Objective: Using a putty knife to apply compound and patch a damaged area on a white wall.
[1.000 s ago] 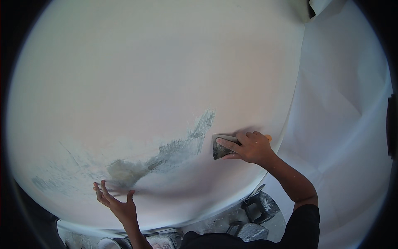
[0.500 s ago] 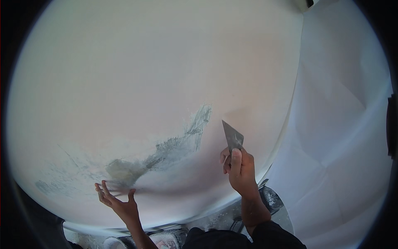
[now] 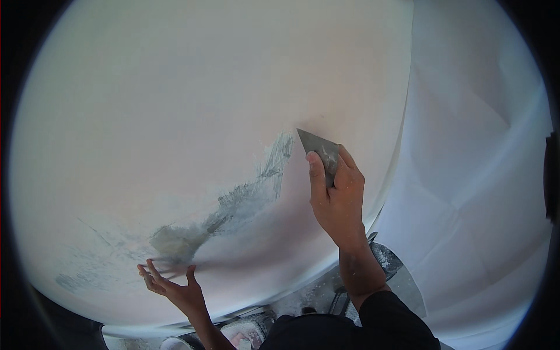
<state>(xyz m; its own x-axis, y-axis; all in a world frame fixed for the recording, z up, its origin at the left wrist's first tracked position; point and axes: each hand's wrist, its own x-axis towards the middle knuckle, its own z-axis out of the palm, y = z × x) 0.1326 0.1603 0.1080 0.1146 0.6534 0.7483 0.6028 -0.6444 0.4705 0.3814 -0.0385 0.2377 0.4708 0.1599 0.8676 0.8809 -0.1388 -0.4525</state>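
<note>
My right hand (image 3: 341, 192) is closed around a grey metal putty knife (image 3: 319, 149), thumb on the blade's near face. The blade's pointed corner is beside the upper end of a grey streaked patch (image 3: 242, 195) on a large pale curved surface (image 3: 192, 116). Whether the blade touches that surface I cannot tell. My left hand (image 3: 175, 289) is at the lower left with its fingers spread, fingertips at the surface just under the patch's darker smooth part (image 3: 178, 240). It holds nothing.
White sheeting (image 3: 466, 175) hangs along the right side. Below the surface's lower edge lie a dusty dark object (image 3: 385, 259) by my right forearm, a pale round container (image 3: 175, 344) and a dusty tray-like thing with something pinkish in it (image 3: 248, 332).
My right hand has moved up and slightly left with the putty knife, bringing the blade beside the patch's upper end. My left hand stays spread in nearly the same place.
</note>
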